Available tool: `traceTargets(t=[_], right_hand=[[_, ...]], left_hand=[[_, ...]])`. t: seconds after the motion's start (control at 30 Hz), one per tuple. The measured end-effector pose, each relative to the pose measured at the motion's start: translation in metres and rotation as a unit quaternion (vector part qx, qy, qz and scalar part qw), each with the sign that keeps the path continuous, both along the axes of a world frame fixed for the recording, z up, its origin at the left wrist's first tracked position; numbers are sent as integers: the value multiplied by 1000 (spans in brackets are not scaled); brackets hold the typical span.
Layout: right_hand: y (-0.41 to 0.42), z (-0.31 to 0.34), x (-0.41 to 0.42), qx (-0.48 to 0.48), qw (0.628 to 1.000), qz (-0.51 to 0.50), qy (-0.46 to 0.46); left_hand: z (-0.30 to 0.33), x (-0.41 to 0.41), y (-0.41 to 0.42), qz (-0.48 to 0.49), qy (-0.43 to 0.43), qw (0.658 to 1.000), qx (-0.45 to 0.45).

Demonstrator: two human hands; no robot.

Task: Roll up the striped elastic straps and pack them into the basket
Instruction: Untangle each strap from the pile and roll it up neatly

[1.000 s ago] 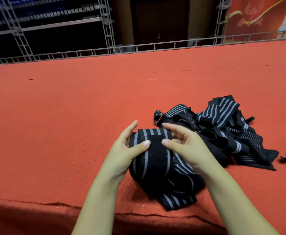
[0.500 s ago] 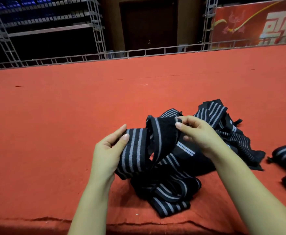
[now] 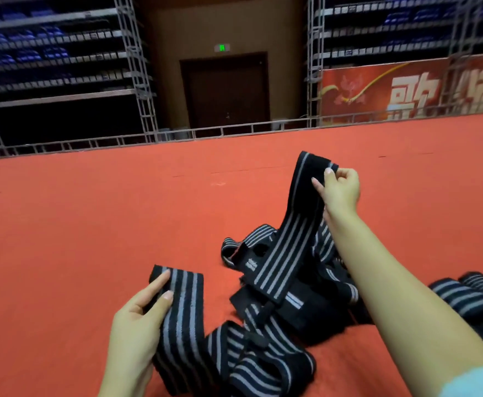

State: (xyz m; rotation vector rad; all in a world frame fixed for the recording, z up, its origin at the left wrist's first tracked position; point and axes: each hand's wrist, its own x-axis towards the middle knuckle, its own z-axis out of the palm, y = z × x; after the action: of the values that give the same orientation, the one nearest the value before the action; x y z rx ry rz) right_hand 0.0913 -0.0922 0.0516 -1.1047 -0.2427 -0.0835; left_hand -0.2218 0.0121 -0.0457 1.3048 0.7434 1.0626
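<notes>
Two hands gripped striped strap ends, left hand (image 3: pixel 137 322) low, right hand (image 3: pixel 339 190) raised, over red carpet (image 3: pixel 77 239); metal trusses (image 3: pixel 134 67), a dark door (image 3: pixel 226 90) stood behind

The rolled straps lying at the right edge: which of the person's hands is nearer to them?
Right. The right hand is raised behind the rolled straps; the left hand is far across.

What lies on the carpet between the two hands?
Head view: between left hand and raised right hand, a tangled pile of striped straps on the red carpet.
</notes>
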Motion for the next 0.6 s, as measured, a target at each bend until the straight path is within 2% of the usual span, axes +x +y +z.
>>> traceTargets(t=[0.1, 0.17, 0.23, 0.27, 0.33, 0.4, 0.5, 0.57, 0.6], right_hand=[[8, -3, 7, -67, 996, 23, -50], [13, -18, 10, -219, 971, 59, -70], [12, -39, 4, -412, 904, 69, -88], [8, -49, -5, -472, 873, 71, -100], [-1, -69, -29, -508, 841, 110, -152], [-11, -87, -67, -514, 803, 206, -221], [-22, -120, -116, -597, 677, 337, -269], [-26, -143, -127, -672, 602, 334, -271], [-28, -152, -126, -697, 590, 310, -263]], left_hand=[[3, 5, -4, -14, 2, 1000, 11], [5, 7, -7, -18, 7, 999, 26], [6, 6, -8, -12, 10, 999, 31], [6, 4, -8, -7, 9, 999, 34], [8, 0, -7, 5, 3, 999, 39], [9, -2, -5, 8, -4, 999, 40], [8, -3, -6, 1, 7, 999, 44], [7, -5, -8, 2, 12, 999, 49], [6, -7, -8, 5, 14, 999, 48]])
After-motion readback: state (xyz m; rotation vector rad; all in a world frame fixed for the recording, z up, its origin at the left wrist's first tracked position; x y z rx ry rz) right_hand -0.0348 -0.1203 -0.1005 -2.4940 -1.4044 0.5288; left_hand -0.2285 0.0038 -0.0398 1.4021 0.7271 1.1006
